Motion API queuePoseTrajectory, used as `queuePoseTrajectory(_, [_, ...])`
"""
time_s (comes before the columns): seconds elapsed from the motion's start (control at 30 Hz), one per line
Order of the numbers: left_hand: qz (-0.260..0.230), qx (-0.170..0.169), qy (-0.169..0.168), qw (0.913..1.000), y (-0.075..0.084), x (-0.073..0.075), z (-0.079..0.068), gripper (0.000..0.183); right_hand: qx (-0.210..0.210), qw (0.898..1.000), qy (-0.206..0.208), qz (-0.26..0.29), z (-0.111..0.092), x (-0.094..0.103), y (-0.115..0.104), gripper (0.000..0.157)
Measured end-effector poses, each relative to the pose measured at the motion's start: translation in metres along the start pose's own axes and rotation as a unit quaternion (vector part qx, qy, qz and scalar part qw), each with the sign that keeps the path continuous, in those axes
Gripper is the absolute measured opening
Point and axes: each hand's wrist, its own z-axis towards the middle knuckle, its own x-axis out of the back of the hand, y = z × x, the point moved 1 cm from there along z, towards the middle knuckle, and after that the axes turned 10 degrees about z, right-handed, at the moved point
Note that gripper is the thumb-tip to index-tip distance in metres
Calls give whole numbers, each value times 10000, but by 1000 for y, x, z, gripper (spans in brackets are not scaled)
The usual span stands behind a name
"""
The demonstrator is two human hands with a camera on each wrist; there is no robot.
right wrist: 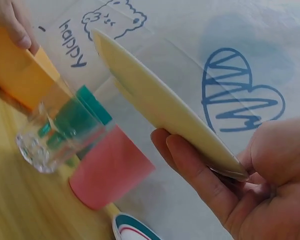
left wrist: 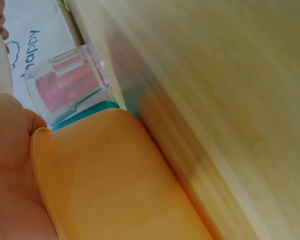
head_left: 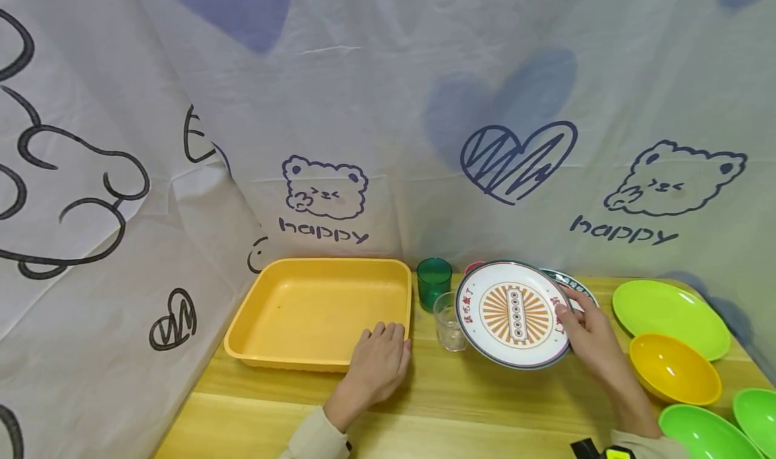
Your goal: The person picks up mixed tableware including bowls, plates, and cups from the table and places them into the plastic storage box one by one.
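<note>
My right hand (head_left: 591, 327) pinches a white plate (head_left: 515, 314) by its right edge, thumb on the printed face and fingers underneath. The plate has a dark rim and an orange sunburst print; it is held tilted above the table. Its pale underside shows in the right wrist view. At the front right corner of a deep yellow tray (head_left: 327, 311), my left hand (head_left: 378, 364) grips the rim, its fingers over the inner side. A clear cup (head_left: 450, 324) and a green cup (head_left: 433, 284) stand between tray and plate. Behind the plate, a pink cup (right wrist: 110, 167) is mostly hidden in the head view.
Another rimmed plate (head_left: 576, 284) is partly visible behind the held one. On the right lie a lime green plate (head_left: 669, 317), a yellow bowl (head_left: 673, 371) and two green bowls (head_left: 706, 435). A printed cloth (head_left: 388, 142) hangs behind the wooden table (head_left: 461, 405).
</note>
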Motion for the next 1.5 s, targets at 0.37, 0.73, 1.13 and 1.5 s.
queuePoseTrajectory(0.37, [-404, 297, -41, 9987, 1, 5, 4, 30, -147, 9987, 51, 495, 1, -31, -8, 49])
queuePoseTrajectory(0.73, [-2481, 709, 1265, 9578, -3, 29, 17, 42, -31, 9977, 2, 672, 5, -54, -14, 46])
queuePoseTrajectory(1.13, [-5805, 1075, 937, 8017, 9, 38, 37, 40, 243, 9938, -156, 1073, 2, -69, -13, 44])
queuePoseTrajectory(1.5, [-6838, 1320, 484, 7160, 14, 45, 39, 40, 358, 9970, -234, 641, 3, -61, -16, 43])
